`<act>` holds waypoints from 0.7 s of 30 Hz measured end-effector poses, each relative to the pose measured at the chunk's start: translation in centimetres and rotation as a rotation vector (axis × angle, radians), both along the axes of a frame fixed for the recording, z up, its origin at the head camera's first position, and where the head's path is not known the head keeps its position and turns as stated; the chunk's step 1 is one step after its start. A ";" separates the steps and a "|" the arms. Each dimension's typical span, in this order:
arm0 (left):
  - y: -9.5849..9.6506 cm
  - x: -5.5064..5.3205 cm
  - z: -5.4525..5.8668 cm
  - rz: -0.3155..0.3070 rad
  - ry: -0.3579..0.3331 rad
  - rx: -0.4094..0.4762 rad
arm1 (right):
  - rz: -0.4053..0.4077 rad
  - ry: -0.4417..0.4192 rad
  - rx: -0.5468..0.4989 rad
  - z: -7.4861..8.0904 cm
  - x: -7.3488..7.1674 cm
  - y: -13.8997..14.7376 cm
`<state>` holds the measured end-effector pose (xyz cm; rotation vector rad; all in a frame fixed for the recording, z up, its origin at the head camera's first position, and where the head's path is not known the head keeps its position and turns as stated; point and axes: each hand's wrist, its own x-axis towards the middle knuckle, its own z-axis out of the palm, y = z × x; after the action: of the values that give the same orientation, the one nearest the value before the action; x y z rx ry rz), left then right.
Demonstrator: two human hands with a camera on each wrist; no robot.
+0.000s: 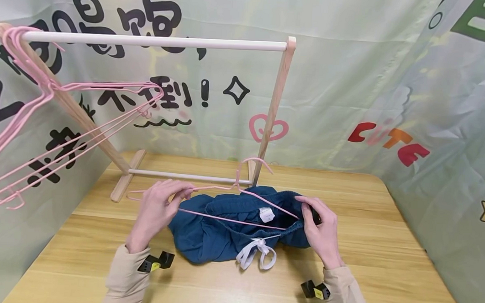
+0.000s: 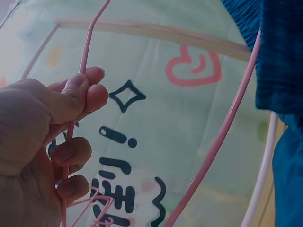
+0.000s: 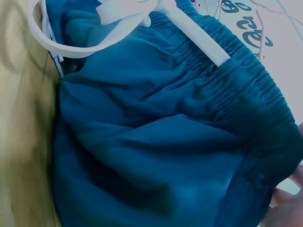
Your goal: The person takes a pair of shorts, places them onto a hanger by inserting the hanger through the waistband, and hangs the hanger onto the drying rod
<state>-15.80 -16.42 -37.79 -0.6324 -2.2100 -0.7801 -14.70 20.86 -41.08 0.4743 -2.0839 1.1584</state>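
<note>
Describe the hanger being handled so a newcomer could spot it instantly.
In front of the rack, a blue garment lies on the table. Partly inside its waistband is the pink hanger, held by the left hand; the other pink hangers hang on the rack.

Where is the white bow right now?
In the head view, the white bow sits below and slightly right of centre, on the near side of the blue garment, nearer the right hand than the left hand.

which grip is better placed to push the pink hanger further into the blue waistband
Probably the left: the left grip pinches the pink hanger outside the blue waistband, so could push it rightward. The right grip is busy holding the waistband's edge.
</note>
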 end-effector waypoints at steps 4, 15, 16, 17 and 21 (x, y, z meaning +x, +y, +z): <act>0.7 0.1 -0.2 -0.021 -0.017 -0.003 | -0.003 -0.002 0.001 0.0 0.0 -0.1; 2.0 0.1 -0.6 -0.078 -0.076 -0.011 | 0.000 -0.002 -0.007 0.1 0.0 -0.2; 2.0 0.2 -0.6 -0.082 -0.079 -0.011 | 0.000 -0.004 -0.009 0.1 0.0 -0.2; 2.1 0.2 -0.6 -0.086 -0.086 -0.010 | 0.000 -0.005 -0.011 0.1 0.1 -0.2; 2.4 0.2 -0.7 -0.097 -0.118 -0.015 | 0.006 -0.005 -0.024 0.2 0.2 -0.2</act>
<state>-15.55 -14.03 -38.46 -0.7224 -2.3081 -0.8707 -14.52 20.63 -40.86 0.4669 -2.0713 1.1879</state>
